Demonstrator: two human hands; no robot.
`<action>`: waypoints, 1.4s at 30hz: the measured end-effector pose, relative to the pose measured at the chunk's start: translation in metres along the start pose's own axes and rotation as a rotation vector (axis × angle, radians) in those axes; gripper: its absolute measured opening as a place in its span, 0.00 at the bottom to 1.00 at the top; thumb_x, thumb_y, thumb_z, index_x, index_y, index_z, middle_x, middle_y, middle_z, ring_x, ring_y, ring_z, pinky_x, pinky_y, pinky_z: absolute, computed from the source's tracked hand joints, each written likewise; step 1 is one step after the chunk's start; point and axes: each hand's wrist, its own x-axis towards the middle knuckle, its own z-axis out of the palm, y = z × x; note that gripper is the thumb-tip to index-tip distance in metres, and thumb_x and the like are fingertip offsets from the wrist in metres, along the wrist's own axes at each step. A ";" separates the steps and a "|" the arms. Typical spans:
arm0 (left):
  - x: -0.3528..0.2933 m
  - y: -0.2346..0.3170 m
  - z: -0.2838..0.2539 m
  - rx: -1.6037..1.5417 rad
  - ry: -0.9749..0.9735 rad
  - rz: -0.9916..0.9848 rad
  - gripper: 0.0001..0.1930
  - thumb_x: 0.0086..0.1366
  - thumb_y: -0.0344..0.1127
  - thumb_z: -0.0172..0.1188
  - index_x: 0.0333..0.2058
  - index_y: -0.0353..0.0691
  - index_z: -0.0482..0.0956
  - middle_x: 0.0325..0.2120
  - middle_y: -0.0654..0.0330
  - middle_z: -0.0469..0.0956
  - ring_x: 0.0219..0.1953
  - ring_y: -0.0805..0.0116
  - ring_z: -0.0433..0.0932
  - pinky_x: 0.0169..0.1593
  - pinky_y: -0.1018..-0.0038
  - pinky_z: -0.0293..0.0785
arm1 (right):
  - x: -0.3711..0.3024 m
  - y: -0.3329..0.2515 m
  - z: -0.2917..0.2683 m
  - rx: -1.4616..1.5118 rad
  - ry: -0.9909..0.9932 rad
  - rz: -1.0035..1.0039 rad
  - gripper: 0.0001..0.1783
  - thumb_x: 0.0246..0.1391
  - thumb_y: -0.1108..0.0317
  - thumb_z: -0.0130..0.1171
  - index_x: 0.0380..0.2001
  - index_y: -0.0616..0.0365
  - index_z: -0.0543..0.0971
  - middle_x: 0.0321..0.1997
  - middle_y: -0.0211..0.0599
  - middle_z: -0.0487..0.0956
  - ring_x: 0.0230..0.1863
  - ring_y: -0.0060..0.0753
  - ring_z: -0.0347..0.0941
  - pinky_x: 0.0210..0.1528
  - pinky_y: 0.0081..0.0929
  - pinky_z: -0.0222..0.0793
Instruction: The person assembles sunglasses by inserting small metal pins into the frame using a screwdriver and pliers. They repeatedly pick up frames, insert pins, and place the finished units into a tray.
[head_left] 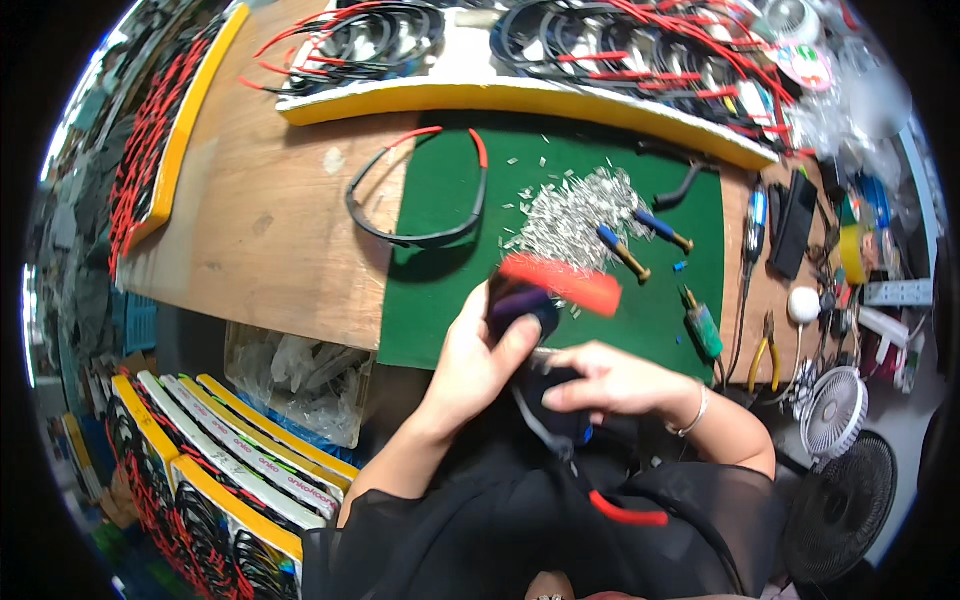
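Observation:
Between my hands is a pair of dark glasses with a purplish lens and red-tipped arms; one red tip is blurred above my left hand, and another hangs near my lap. My left hand is closed round the lens side, thumb on the front. The fingers of my right hand, a bracelet at its wrist, are bent against the dark frame; what exactly they pinch is partly hidden. Just beyond lies a heap of small silvery pieces on the green mat. Two blue-handled drivers rest at its right side.
Another pair of glasses lies at the mat's left. Yellow-edged trays of red-tipped glasses stand at the back and left. On the right are a green-handled tool, yellow pliers, a corded blue driver and fans.

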 end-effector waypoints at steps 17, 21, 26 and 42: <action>-0.016 -0.003 -0.025 -0.296 -0.082 -0.414 0.13 0.63 0.29 0.48 0.46 0.34 0.62 0.32 0.53 0.76 0.26 0.71 0.77 0.28 0.78 0.75 | 0.062 -0.033 -0.014 -0.629 0.597 -0.672 0.10 0.51 0.68 0.55 0.22 0.63 0.76 0.21 0.41 0.74 0.22 0.39 0.72 0.27 0.28 0.68; -0.023 0.012 -0.067 -0.253 0.159 -0.412 0.14 0.62 0.29 0.47 0.46 0.35 0.62 0.33 0.51 0.75 0.28 0.66 0.77 0.29 0.75 0.76 | 0.083 -0.041 -0.017 -0.885 0.465 -0.649 0.15 0.50 0.63 0.56 0.41 0.57 0.72 0.42 0.43 0.71 0.34 0.43 0.73 0.32 0.31 0.70; -0.036 0.034 -0.169 -0.088 0.794 -0.032 0.13 0.61 0.24 0.39 0.46 0.37 0.58 0.40 0.46 0.71 0.33 0.57 0.78 0.28 0.67 0.79 | 0.127 -0.039 -0.059 -1.299 0.572 -0.812 0.13 0.46 0.65 0.57 0.35 0.56 0.72 0.38 0.41 0.70 0.32 0.43 0.73 0.32 0.34 0.72; 0.021 0.051 -0.092 0.768 0.581 0.299 0.25 0.65 0.43 0.47 0.55 0.31 0.58 0.50 0.49 0.67 0.50 0.60 0.68 0.54 0.68 0.62 | -0.028 0.020 -0.008 -1.235 0.944 -0.878 0.12 0.36 0.75 0.55 0.30 0.55 0.73 0.30 0.31 0.72 0.18 0.27 0.68 0.20 0.22 0.65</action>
